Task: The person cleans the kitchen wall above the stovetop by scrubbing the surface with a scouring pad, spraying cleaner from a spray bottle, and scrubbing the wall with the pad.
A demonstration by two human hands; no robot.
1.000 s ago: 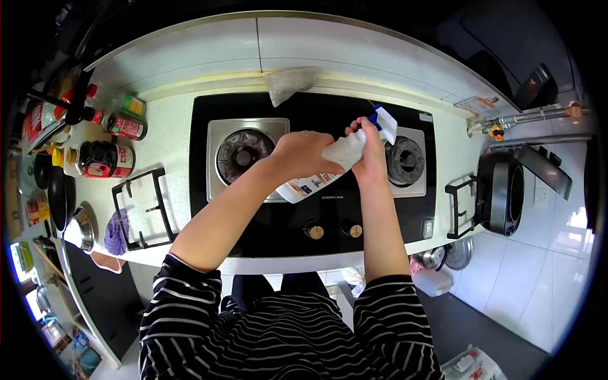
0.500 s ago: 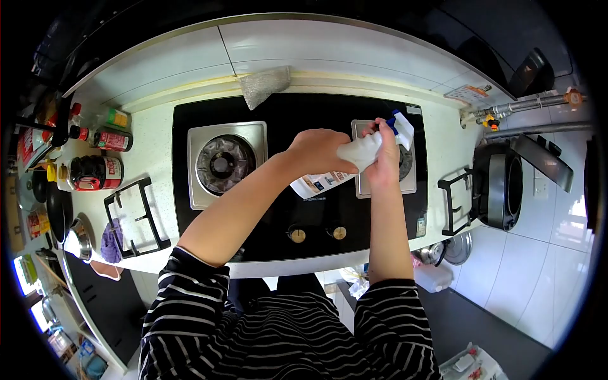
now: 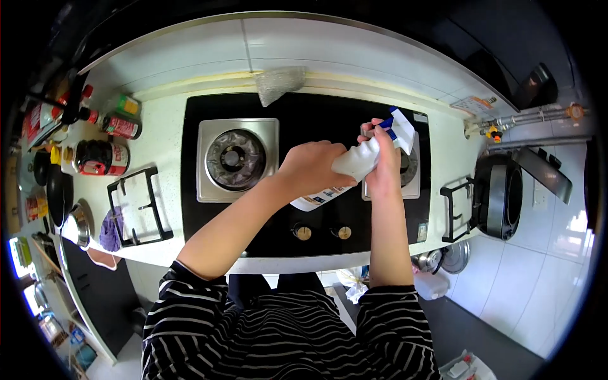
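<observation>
A white spray bottle (image 3: pixel 356 161) with a blue and white trigger head lies tilted between my hands, above the black gas stove (image 3: pixel 323 231). My left hand (image 3: pixel 315 166) is wrapped around the bottle's body, covering part of its label. At the neck, just under the spray head, my right hand (image 3: pixel 384 166) has its fingers closed around the bottle. The nozzle end points up and right, over the right burner (image 3: pixel 408 166), which the bottle and hand partly hide. To the left, the left burner (image 3: pixel 233 159) sits uncovered in its steel plate.
Black pan supports stand off the stove, one on the left counter (image 3: pixel 140 206) and one on the right (image 3: pixel 457 209). Sauce bottles (image 3: pixel 104 157) and a purple cloth (image 3: pixel 111 229) are at left. A crumpled translucent sheet (image 3: pixel 280 83) lies at the back edge.
The view has shifted slightly, so the stove appears a little further right. Both hands still hold the spray bottle, and more of its white body now shows between them.
</observation>
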